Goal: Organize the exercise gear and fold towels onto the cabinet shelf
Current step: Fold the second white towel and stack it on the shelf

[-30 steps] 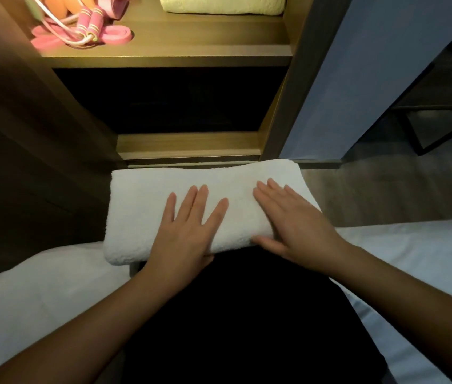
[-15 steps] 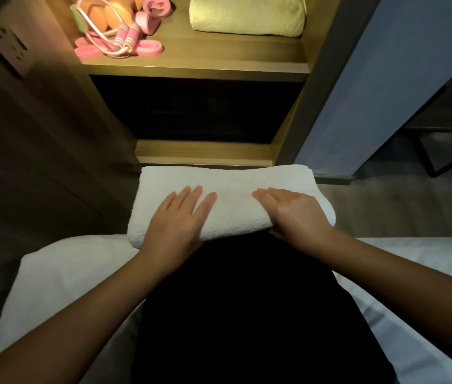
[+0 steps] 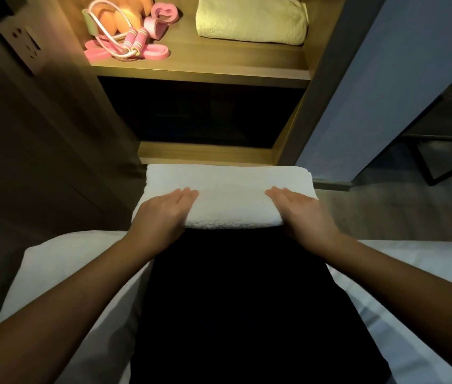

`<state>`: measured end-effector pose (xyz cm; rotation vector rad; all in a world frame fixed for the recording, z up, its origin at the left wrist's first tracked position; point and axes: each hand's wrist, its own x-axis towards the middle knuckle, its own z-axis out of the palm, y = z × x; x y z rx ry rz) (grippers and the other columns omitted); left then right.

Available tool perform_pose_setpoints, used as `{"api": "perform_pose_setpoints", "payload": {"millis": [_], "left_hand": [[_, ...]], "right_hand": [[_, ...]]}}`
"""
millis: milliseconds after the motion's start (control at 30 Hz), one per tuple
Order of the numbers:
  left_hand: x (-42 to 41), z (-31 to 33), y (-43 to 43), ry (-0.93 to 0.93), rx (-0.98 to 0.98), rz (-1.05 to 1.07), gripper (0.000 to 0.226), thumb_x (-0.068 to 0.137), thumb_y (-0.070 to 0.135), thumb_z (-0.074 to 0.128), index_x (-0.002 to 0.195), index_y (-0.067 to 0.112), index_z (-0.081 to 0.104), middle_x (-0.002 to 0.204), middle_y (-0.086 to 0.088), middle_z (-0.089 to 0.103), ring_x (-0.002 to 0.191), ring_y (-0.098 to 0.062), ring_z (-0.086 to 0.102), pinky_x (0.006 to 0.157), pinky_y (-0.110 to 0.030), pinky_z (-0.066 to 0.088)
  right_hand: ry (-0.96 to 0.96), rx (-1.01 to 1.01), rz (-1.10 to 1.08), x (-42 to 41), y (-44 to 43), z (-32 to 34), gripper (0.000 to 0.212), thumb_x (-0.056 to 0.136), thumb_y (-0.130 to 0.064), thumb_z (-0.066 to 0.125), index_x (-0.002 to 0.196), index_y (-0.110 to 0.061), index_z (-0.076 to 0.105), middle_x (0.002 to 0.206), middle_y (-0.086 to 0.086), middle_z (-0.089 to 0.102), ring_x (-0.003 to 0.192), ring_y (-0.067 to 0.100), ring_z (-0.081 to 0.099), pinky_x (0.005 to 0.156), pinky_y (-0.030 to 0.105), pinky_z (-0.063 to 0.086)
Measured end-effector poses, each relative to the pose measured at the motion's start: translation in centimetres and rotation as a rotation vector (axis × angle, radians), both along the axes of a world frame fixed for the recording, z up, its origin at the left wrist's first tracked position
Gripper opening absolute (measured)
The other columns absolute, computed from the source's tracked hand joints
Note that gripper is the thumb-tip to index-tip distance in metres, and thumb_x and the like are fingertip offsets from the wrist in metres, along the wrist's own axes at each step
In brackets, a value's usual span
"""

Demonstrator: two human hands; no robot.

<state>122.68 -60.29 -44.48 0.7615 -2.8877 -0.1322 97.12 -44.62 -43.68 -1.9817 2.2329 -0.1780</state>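
A folded white towel [image 3: 230,195] lies across my dark lap in front of the cabinet. My left hand [image 3: 161,214] holds its left end and my right hand [image 3: 305,214] its right end. Each hand has straight fingers on top of the towel, and both thumbs are hidden under the near edge. On the lit cabinet shelf [image 3: 202,70] a folded pale yellow towel [image 3: 252,20] lies at the right. Pink exercise gear lies at the left: a skipping rope [image 3: 132,41], flat bands [image 3: 152,52] and orange pieces [image 3: 125,15].
Below the lit shelf is a dark open compartment [image 3: 199,115] with a wooden lower ledge [image 3: 205,156]. White bedding [image 3: 61,278] spreads on both sides of my lap. A grey-blue panel [image 3: 385,87] stands at the right and a wall socket [image 3: 22,45] at the left.
Both hands slid outward from the towel's middle to its two ends, and the thumbs went under its near edge. The view tilted up, showing more of the lit shelf.
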Motion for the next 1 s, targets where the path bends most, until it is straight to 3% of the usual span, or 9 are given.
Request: {"api": "perform_pose_setpoints", "payload": {"millis": [100, 200, 233, 367, 533, 733, 833, 900, 1000], "left_hand": [[-0.1, 0.6, -1.3, -0.016, 0.048, -0.04, 0.064, 0.066, 0.017, 0.084, 0.125, 0.008, 0.059, 0.115, -0.012, 0.068, 0.096, -0.034, 0.068, 0.068, -0.042, 0.057], [1.3, 0.0, -1.9, -0.108, 0.037, -0.036, 0.086, 0.069, 0.021, 0.084, 0.144, 0.012, 0.043, 0.145, -0.011, 0.048, 0.129, -0.031, 0.051, 0.097, -0.043, 0.047], [1.6, -0.1, -1.9, -0.11, 0.054, -0.005, 0.084, 0.073, 0.021, 0.082, 0.145, 0.012, 0.041, 0.147, -0.011, 0.047, 0.131, -0.031, 0.049, 0.099, -0.044, 0.047], [1.7, 0.4, -2.9, -0.023, 0.119, -0.022, 0.06, 0.073, 0.012, 0.081, 0.129, 0.007, 0.06, 0.121, -0.013, 0.068, 0.1, -0.037, 0.068, 0.075, -0.049, 0.057], [3.0, -0.1, -3.4, -0.027, 0.182, 0.022, 0.075, 0.076, 0.021, 0.081, 0.142, 0.012, 0.047, 0.143, -0.009, 0.052, 0.125, -0.03, 0.055, 0.095, -0.042, 0.049], [2.8, 0.5, -3.7, -0.042, 0.229, 0.053, 0.055, 0.081, 0.017, 0.075, 0.132, 0.014, 0.054, 0.124, -0.011, 0.064, 0.108, -0.036, 0.063, 0.084, -0.046, 0.053], [2.0, 0.6, -2.7, -0.165, 0.168, 0.08, 0.072, 0.078, 0.033, 0.074, 0.139, 0.016, 0.039, 0.138, -0.007, 0.049, 0.121, -0.029, 0.051, 0.094, -0.043, 0.048], [0.9, 0.3, -1.2, -0.226, 0.086, 0.054, 0.094, 0.076, 0.047, 0.073, 0.148, 0.014, 0.023, 0.153, -0.01, 0.03, 0.139, -0.027, 0.032, 0.112, -0.044, 0.034], [-2.5, -0.2, 0.7, -0.227, 0.067, 0.038, 0.104, 0.079, 0.058, 0.066, 0.154, 0.018, 0.006, 0.162, -0.009, 0.009, 0.149, -0.027, 0.012, 0.119, -0.046, 0.016]], "right_hand": [[-0.054, 0.012, 0.018, -1.2, -0.5, 0.9, 0.059, 0.083, -0.034, 0.074, 0.136, -0.022, 0.049, 0.137, 0.003, 0.058, 0.12, 0.027, 0.056, 0.095, 0.039, 0.048], [-0.077, 0.063, 0.02, -2.7, 0.4, 0.6, 0.077, 0.077, -0.032, 0.08, 0.143, -0.023, 0.042, 0.147, 0.002, 0.048, 0.131, 0.025, 0.047, 0.103, 0.04, 0.042], [-0.108, 0.075, -0.012, -3.1, 0.7, 0.5, 0.077, 0.077, -0.031, 0.081, 0.144, -0.022, 0.042, 0.148, 0.003, 0.047, 0.132, 0.027, 0.047, 0.105, 0.041, 0.041], [-0.199, 0.049, -0.037, -4.4, 0.3, 0.6, 0.056, 0.079, -0.028, 0.08, 0.13, -0.022, 0.059, 0.129, 0.006, 0.065, 0.114, 0.033, 0.062, 0.095, 0.046, 0.049], [-0.266, 0.081, -0.044, -5.1, 0.9, 0.6, 0.063, 0.082, -0.034, 0.077, 0.138, -0.025, 0.051, 0.139, 0.004, 0.057, 0.124, 0.029, 0.055, 0.105, 0.046, 0.043], [-0.209, 0.056, -0.056, -5.1, 1.0, 0.3, 0.056, 0.084, -0.027, 0.076, 0.135, -0.02, 0.054, 0.134, 0.009, 0.061, 0.119, 0.033, 0.057, 0.101, 0.048, 0.045], [-0.046, 0.139, -0.035, -4.5, 0.9, 0.7, 0.068, 0.082, -0.039, 0.074, 0.14, -0.025, 0.042, 0.142, 0.002, 0.051, 0.125, 0.026, 0.05, 0.107, 0.047, 0.037], [0.04, 0.132, 0.015, -3.2, 0.6, 0.6, 0.082, 0.079, -0.049, 0.071, 0.145, -0.024, 0.032, 0.15, 0.0, 0.04, 0.133, 0.022, 0.039, 0.111, 0.046, 0.029], [0.069, 0.1, 0.045, 0.0, -1.0, 0.1, 0.098, 0.077, -0.056, 0.069, 0.153, -0.021, 0.018, 0.161, 0.001, 0.019, 0.148, 0.022, 0.017, 0.116, 0.05, 0.018]]}}
